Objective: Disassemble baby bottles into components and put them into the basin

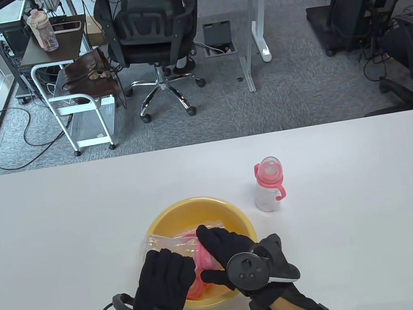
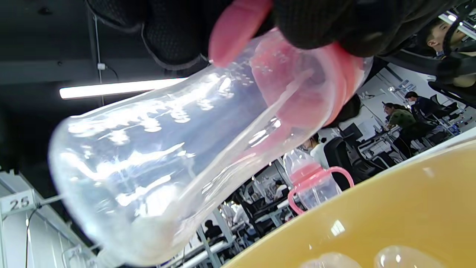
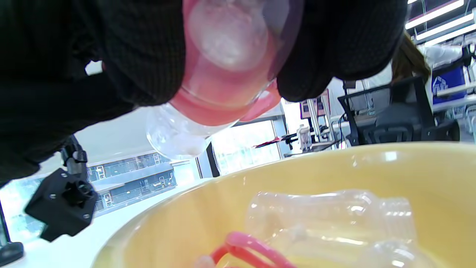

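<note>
Over the yellow basin (image 1: 235,213) both hands hold one baby bottle on its side. My left hand (image 1: 166,265) grips its clear body (image 1: 157,243), which fills the left wrist view (image 2: 148,160). My right hand (image 1: 211,254) grips the pink collar (image 1: 202,258) with its clear cap, seen from the end in the right wrist view (image 3: 227,56). In the basin lie a clear bottle body (image 3: 334,219) and a pink handle ring (image 3: 256,249). A second, whole baby bottle (image 1: 268,186) with pink collar and handles stands on the table to the right of the basin.
The white table (image 1: 46,235) runs wide on both sides of the basin. Beyond its far edge are an office chair (image 1: 149,26), a white cart (image 1: 81,108) and desks on a carpet. People sit in the background of the left wrist view.
</note>
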The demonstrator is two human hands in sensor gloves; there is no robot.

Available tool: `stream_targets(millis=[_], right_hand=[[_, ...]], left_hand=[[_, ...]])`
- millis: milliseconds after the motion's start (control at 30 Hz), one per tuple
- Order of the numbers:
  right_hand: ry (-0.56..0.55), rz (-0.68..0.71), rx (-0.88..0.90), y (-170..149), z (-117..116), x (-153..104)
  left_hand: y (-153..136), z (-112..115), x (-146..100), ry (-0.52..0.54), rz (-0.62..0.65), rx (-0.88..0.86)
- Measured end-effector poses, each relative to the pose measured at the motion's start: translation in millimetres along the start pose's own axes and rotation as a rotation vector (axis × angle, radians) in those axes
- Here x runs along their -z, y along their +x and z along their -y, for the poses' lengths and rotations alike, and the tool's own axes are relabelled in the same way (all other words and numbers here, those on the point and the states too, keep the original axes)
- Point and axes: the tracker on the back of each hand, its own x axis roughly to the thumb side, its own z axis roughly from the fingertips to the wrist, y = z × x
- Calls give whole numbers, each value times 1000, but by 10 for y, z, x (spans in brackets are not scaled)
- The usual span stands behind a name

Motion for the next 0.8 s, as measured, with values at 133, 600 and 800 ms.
stream_targets(millis=[133,600,800], right_hand=[[6,81,3,10,15,-32],[-19,119,54,65,-120,-9],[-42,113,30,69,-172,-8]], left_hand=[[-205,184,2,-248,-94,34],[-348,238,26,-263,-174,-90],[-354,238,35,-278,-180,-80]])
